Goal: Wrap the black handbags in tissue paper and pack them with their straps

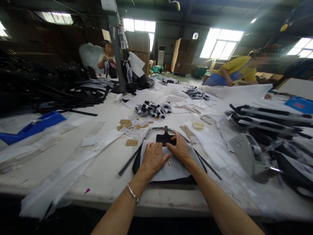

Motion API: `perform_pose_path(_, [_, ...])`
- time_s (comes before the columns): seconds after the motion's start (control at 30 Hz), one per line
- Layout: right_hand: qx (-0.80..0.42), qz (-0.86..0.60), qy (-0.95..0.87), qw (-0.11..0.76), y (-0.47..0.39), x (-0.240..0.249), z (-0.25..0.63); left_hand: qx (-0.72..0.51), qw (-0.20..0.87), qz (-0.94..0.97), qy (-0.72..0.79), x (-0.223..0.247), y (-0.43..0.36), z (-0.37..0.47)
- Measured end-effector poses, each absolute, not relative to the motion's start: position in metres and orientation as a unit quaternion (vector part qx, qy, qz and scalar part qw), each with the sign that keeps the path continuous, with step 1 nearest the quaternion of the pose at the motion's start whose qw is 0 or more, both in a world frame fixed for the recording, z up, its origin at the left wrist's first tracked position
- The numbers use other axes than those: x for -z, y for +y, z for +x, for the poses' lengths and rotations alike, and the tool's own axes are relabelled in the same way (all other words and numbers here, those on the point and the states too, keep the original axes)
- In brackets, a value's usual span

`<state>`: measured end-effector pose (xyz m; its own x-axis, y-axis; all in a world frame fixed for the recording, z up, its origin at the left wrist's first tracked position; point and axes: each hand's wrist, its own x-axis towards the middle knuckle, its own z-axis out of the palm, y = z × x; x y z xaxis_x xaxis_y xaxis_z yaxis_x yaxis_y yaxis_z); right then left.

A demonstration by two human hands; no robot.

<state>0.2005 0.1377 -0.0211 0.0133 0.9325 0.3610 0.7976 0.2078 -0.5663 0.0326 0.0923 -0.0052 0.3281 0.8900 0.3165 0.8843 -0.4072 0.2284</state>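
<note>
The left hand (pixel 154 157) lies flat, palm down, with its fingers stretched out. Its grip is wide and loose, and it has hold of nothing. It rests on a white sheet (pixel 158 174) that covers the front of a black bag (pixel 137 161). The right hand (pixel 180 148) is bent more, with its fingertips on a black flap (pixel 161 139) at the far side of the bag. I cannot tell if its grip pinches the flap or only touches it. A small metal clasp (pixel 169 163) shows on the sheet between the hands.

The bag lies on the near part of the white table (pixel 107 169), in the middle. Just to its far left are brown tags (pixel 131 142). Farther off are rolled straps (pixel 156 112). To the far right is a small yellow block (pixel 198 125).

A grey tool (pixel 244 153) stands on the right, beside more black things in clear wrap. A blue thing (pixel 36 125) lies on the left. At the far right, a person in a yellow top (pixel 234 68) leans over the table.
</note>
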Motion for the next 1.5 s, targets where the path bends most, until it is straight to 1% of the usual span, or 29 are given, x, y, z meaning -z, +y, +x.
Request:
perform_pose_path(0.13, [-0.142, -0.600, -0.639, 0.460, 0.134, 0.014, 0.205, -0.203, 0.018, 0.811, 0.549, 0.001, 0.090, 0.032])
perform_pose_path(0.2, [-0.162, -0.588, -0.621, 0.492, 0.131, 0.011, 0.206, -0.203, 0.025, 0.809, 0.551, -0.001, 0.089, 0.032])
perform_pose_path(0.23, [-0.169, -0.579, -0.626, 0.495, 0.128, 0.009, 0.206, -0.204, 0.029, 0.808, 0.552, -0.002, 0.089, 0.032])
perform_pose_path(0.3, [-0.172, -0.548, -0.667, 0.474, 0.122, 0.004, 0.204, -0.208, 0.036, 0.808, 0.550, -0.002, 0.089, 0.031])
perform_pose_path(0.37, [-0.147, -0.509, -0.721, 0.447, 0.115, -0.001, 0.203, -0.213, 0.045, 0.808, 0.547, -0.002, 0.089, 0.031])
perform_pose_path(0.47, [-0.090, -0.457, -0.767, 0.441, 0.104, -0.007, 0.202, -0.219, 0.056, 0.809, 0.542, 0.000, 0.089, 0.030])
perform_pose_path(0.53, [-0.093, -0.435, -0.787, 0.427, 0.099, -0.010, 0.203, -0.219, 0.062, 0.812, 0.537, 0.001, 0.089, 0.029])
perform_pose_path(0.63, [-0.107, -0.412, -0.825, 0.372, 0.092, -0.015, 0.206, -0.218, 0.070, 0.816, 0.530, 0.001, 0.088, 0.028])
perform_pose_path(0.83, [-0.028, -0.355, -0.890, 0.283, 0.082, -0.031, 0.205, -0.219, 0.081, 0.816, 0.528, 0.001, 0.087, 0.025])
perform_pose_path(0.9, [-0.038, -0.330, -0.900, 0.281, 0.078, -0.032, 0.204, -0.222, 0.087, 0.816, 0.527, 0.001, 0.085, 0.024])
perform_pose_path(0.97, [-0.056, -0.314, -0.900, 0.297, 0.075, -0.030, 0.204, -0.227, 0.093, 0.815, 0.525, 0.001, 0.083, 0.022])
perform_pose_path(1.07, [-0.069, -0.312, -0.896, 0.307, 0.069, -0.027, 0.209, -0.242, 0.104, 0.807, 0.528, 0.003, 0.081, 0.020])
perform_pose_path(1.23, [-0.099, -0.326, -0.908, 0.244, 0.062, -0.031, 0.221, -0.286, 0.135, 0.772, 0.551, 0.004, 0.091, 0.017])
perform_pose_path(1.37, [-0.116, -0.339, -0.911, 0.203, 0.056, -0.029, 0.225, -0.347, 0.144, 0.698, 0.609, 0.000, 0.102, 0.010])
perform_pose_path(1.5, [-0.140, -0.324, -0.903, 0.243, 0.050, -0.020, 0.223, -0.388, 0.152, 0.655, 0.630, -0.003, 0.105, 0.007])
